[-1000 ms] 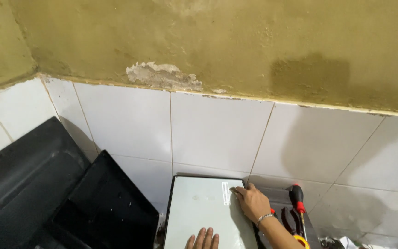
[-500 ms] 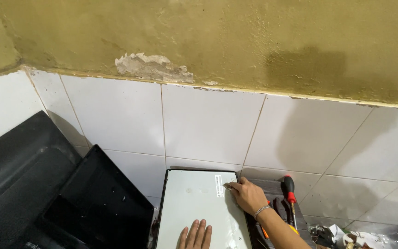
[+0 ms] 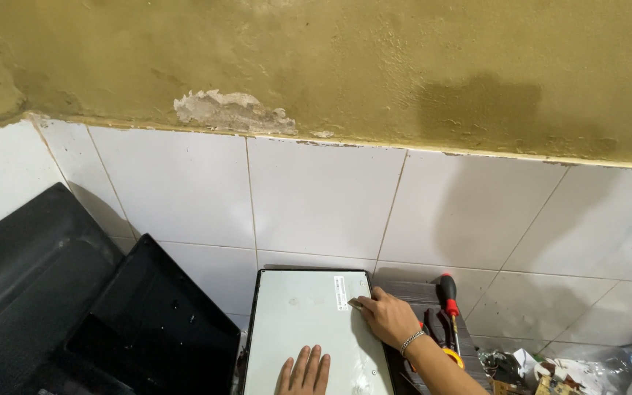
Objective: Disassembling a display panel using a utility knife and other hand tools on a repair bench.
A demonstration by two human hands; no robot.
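The left hand (image 3: 306, 369) is laid flat, fingers loose, on the white panel (image 3: 309, 322) by the tiled wall. A small tab (image 3: 355, 303) at the panel's edge is pinched by the right hand (image 3: 389, 322). The panel's bottom is cut off.

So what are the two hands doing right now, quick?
Left hand: open, fingers flat on the pale panel, holding nothing.
Right hand: fingers curled at the panel's right edge; whether it grips anything cannot be told.

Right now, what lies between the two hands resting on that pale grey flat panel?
In the head view, only bare pale grey flat panel lies between the left hand and the right hand.
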